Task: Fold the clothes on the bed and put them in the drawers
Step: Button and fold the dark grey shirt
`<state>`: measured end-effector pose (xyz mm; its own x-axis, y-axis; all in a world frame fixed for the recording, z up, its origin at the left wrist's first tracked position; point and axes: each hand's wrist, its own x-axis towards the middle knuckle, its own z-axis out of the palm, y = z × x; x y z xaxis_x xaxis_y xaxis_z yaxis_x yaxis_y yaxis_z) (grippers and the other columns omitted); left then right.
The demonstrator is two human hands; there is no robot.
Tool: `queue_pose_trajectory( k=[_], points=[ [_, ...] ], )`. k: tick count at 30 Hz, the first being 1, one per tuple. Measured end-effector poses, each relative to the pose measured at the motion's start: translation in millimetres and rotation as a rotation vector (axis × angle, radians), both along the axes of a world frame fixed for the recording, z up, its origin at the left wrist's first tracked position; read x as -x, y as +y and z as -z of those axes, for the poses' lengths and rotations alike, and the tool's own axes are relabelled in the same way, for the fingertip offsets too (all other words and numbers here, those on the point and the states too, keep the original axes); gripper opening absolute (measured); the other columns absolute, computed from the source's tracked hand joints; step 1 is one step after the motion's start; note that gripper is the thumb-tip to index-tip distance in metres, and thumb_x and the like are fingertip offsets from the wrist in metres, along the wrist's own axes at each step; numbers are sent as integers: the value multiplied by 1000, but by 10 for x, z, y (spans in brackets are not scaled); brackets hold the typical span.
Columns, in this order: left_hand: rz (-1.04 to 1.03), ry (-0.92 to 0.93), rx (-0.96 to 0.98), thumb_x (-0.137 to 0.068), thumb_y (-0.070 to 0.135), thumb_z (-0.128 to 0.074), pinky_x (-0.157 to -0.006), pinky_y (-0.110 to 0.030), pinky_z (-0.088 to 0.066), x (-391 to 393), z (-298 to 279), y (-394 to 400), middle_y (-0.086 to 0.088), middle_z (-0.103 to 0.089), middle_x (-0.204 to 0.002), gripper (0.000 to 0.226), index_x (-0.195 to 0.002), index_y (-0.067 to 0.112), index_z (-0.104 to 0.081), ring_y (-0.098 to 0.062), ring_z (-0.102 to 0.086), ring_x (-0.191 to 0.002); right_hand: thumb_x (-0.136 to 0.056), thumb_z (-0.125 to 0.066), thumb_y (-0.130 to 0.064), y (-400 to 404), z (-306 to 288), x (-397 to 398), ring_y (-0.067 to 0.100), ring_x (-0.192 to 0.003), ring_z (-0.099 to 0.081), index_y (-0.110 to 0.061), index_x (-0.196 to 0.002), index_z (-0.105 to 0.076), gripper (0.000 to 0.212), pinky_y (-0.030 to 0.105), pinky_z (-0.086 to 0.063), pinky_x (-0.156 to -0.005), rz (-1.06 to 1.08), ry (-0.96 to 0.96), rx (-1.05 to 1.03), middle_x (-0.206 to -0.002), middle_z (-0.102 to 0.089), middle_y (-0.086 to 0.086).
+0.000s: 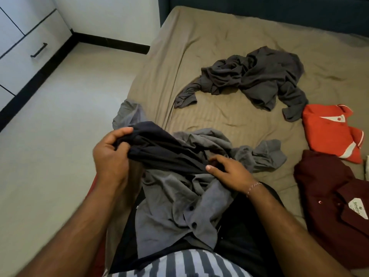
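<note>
A dark navy garment [159,148] lies bunched on top of a crumpled grey button shirt [179,198] at the near edge of the bed [219,43]. My left hand [111,156] grips the navy garment's left end, fingers curled round the fabric. My right hand [229,170] pinches the cloth where navy and grey meet. Farther back lies a crumpled dark grey long-sleeved shirt [253,76]. At the right, a folded red polo [331,132] and a folded maroon shirt [331,206] rest side by side.
White drawers with a black handle [39,49] stand at the far left across the pale floor [60,136]. A dark headboard [279,13] runs along the bed's far side. The olive sheet is wrinkled between the garments.
</note>
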<state>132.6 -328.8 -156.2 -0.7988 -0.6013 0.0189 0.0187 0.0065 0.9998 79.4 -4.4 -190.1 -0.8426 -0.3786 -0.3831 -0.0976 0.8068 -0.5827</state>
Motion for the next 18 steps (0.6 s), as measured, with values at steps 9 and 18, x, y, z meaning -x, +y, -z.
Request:
queue_pose_trajectory(
  k=[9, 18],
  points=[
    [16, -434, -182, -96, 11, -58, -58, -33, -56, 277, 112, -458, -11, -70, -108, 32, -128, 16, -63, -23, -68, -79, -89, -73, -47, 12, 3, -88, 7, -94, -68, -35, -111, -71, 25, 35, -58, -84, -126, 97, -63, -102, -74, -14],
    [305, -180, 833, -94, 33, -54, -70, -15, -42, 558, -148, 279, 17, -63, -90, 20, -107, 31, -68, -1, -58, -78, -102, -61, -31, -72, 67, -104, 20, -105, -71, -26, -140, -54, 40, 39, -56, -97, 170, -80, -25, -119, -73, 5]
  ],
)
